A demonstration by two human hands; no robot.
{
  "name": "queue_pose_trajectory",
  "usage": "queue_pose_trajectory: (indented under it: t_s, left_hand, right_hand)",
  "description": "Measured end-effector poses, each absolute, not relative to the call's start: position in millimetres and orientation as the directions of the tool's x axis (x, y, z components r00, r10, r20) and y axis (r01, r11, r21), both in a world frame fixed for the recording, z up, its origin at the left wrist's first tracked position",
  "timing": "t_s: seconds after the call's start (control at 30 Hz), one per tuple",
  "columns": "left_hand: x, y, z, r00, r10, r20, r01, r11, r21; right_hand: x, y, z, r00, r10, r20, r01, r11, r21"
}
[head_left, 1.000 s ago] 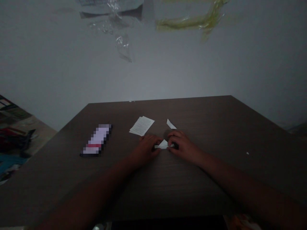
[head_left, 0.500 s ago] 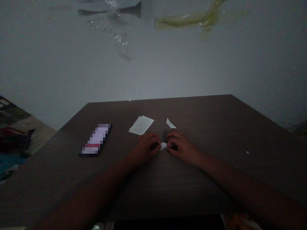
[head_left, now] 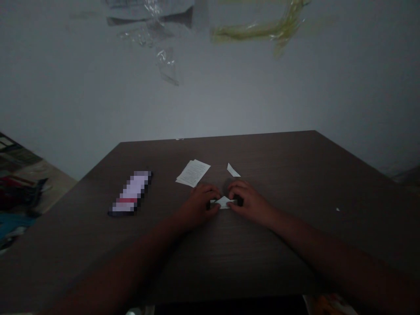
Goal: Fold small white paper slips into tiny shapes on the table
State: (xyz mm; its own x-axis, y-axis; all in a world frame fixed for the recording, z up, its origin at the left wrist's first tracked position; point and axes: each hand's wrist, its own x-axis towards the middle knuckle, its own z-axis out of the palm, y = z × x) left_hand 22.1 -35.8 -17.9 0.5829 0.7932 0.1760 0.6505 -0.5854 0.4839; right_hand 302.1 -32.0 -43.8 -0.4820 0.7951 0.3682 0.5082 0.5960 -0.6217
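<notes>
A small folded piece of white paper (head_left: 224,202) lies low over the dark table between my two hands, its top edge rising to a point. My left hand (head_left: 201,202) grips its left end, thumb in front and fingers curled behind. At the right end, my right hand (head_left: 246,199) pinches the paper in the same way. Just beyond my left hand rests a short stack of printed paper sheets (head_left: 193,173). A narrow paper strip (head_left: 233,170) lies behind my right hand.
A phone (head_left: 133,192) with a blurred screen lies on the left of the brown table (head_left: 278,157). A tiny white scrap (head_left: 337,209) is on the right. Behind the table stands a wall (head_left: 229,96) with tape on it. Clothes or cloth (head_left: 16,190) show at far left.
More of the folded paper now shows between my hands, with a peaked shape facing me. My fingers have shifted slightly around it. The stack, strip and phone stay put.
</notes>
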Motion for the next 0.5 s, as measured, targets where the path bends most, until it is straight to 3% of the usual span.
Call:
queue_pose_trajectory:
  t_s: [0.2, 0.5]
  left_hand:
    - [26.2, -38.7, -12.0, 0.588, 0.798, 0.134, 0.698, -0.584, 0.415]
    - [29.2, -42.6, -9.6, 0.581, 0.798, 0.159, 0.695, -0.588, 0.413]
  right_hand:
    - [302.9, -30.3, -47.4, -0.509, 0.785, 0.353, 0.549, 0.612, -0.569]
    - [304.0, -31.4, -46.3, -0.548, 0.767, 0.334, 0.566, 0.634, -0.527]
